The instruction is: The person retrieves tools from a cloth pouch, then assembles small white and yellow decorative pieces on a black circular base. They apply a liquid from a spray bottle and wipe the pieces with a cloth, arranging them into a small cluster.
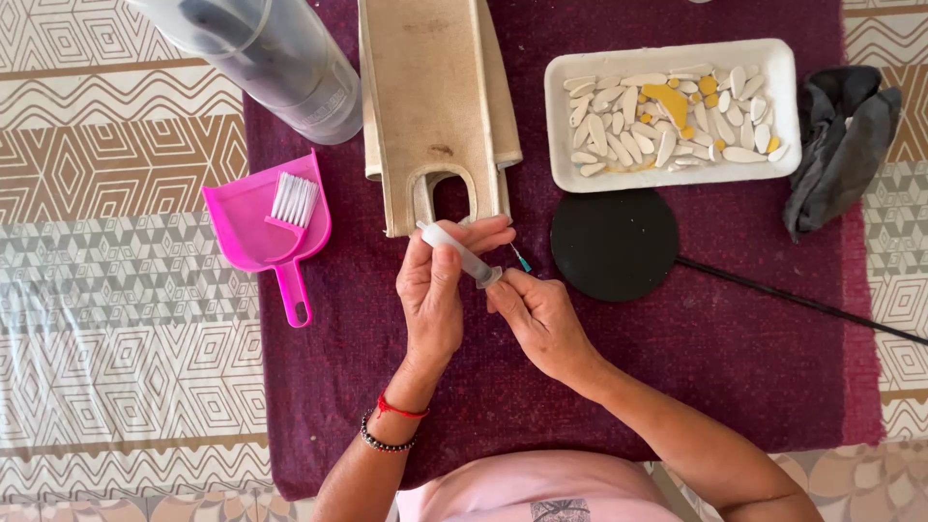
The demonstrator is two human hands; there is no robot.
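Seen from above, two bare hands meet over a dark purple cloth (735, 367) spread on the tabletop (116, 319). The left hand (432, 290) is wrapped around the barrel of a clear plastic syringe (462, 254), thumb and fingers grasping it so that it lies slanted, with its tip pointing down and to the right. The left wrist wears a red cord (401, 410) and a dark beaded bracelet (385, 443). The right hand (541, 317) pinches the syringe's tip end between fingertips, just below a small teal needle cap (522, 259) that sticks out past the fingers.

Just above the hands, touching the cloth, lies a flat beige wooden piece (430, 87) with a U-shaped cutout at its near end. To the right of the hands sits a round black disc (614, 244) on a thin black rod (802, 302) that runs off to the right edge. Beyond the disc is a white rectangular tray (561, 126) filled with pale oval mosaic pieces (628, 130) and a few yellow ones (669, 100). A crumpled dark grey rag (839, 145) lies beside the tray on the right.

To the left of the hands, a bright pink dustpan (261, 232) holds a small brush with white bristles (294, 200). Above it, a clear grey plastic bottle (280, 58) lies tilted. The tabletop covering has a beige and grey geometric pattern.
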